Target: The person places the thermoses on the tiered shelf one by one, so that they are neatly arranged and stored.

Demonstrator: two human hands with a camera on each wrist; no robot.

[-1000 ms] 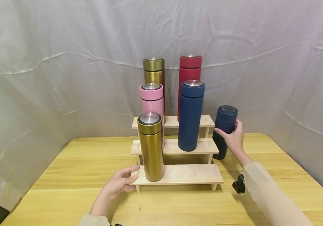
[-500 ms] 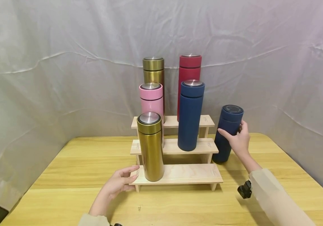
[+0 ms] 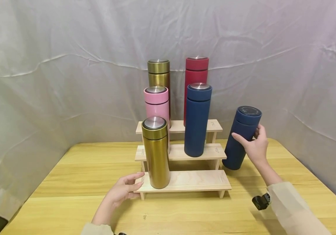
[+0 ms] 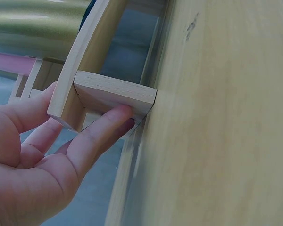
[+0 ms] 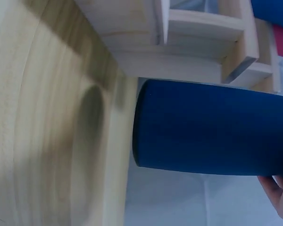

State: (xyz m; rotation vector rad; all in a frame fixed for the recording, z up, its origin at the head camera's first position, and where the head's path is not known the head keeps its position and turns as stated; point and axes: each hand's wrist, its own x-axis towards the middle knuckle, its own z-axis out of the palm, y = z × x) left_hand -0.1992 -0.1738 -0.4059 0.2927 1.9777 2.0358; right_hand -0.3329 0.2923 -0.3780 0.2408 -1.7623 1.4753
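Note:
A dark blue thermos (image 3: 239, 137), leaning with its top to the right, is gripped around its upper body by my right hand (image 3: 256, 145). In the right wrist view its base (image 5: 140, 125) shows raised off the table, with a shadow below. My left hand (image 3: 124, 188) holds the left end of the lowest step of a wooden three-step stand (image 3: 197, 181), thumb at the board and a finger against the leg (image 4: 115, 89). On the stand are a gold thermos (image 3: 157, 156) in front, pink (image 3: 157, 104) and blue (image 3: 197, 120) ones midway, gold (image 3: 159, 70) and red (image 3: 196, 75) ones behind.
The stand rests on a wood-grain table (image 3: 77, 182). A grey-white cloth (image 3: 97, 81) hangs behind and at both sides. The stand's right-side legs (image 5: 240, 42) are close beside the held thermos.
My right hand has moved to the right and toward me with the blue thermos, which now tilts more and has come away from the stand. My left hand has stayed in place.

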